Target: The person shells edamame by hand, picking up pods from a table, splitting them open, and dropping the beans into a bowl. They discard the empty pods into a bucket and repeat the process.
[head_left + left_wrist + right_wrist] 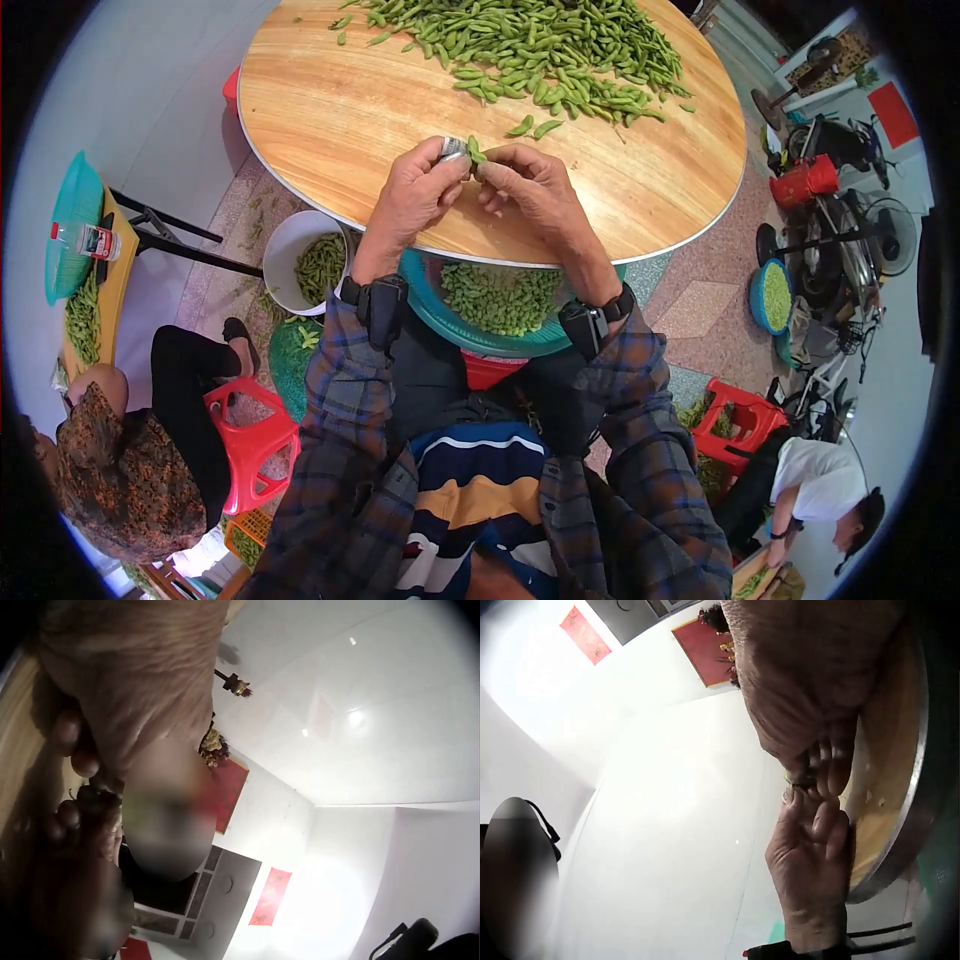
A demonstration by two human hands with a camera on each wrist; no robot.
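Over the near edge of the wooden table point(330, 120), both hands meet at a green soybean pod point(476, 150). My left hand point(422, 187) pinches it between thumb and fingers, with a grey-white wrapping point(453, 147) on one finger. From the other side, my right hand point(535, 182) pinches the same pod with thumb and forefinger. In the right wrist view the fingertips of both hands come together and mostly hide the pod point(789, 778). A large heap of pods point(560, 50) covers the far part of the table, and two loose pods point(548, 129) lie just beyond the hands.
Below the table edge, a teal basin point(425, 300) holds shelled green beans point(500, 300). To the left stands a white bucket point(280, 250) with pods or husks inside. People sit at both sides by red stools point(250, 440). A blue basin point(760, 300) is at right.
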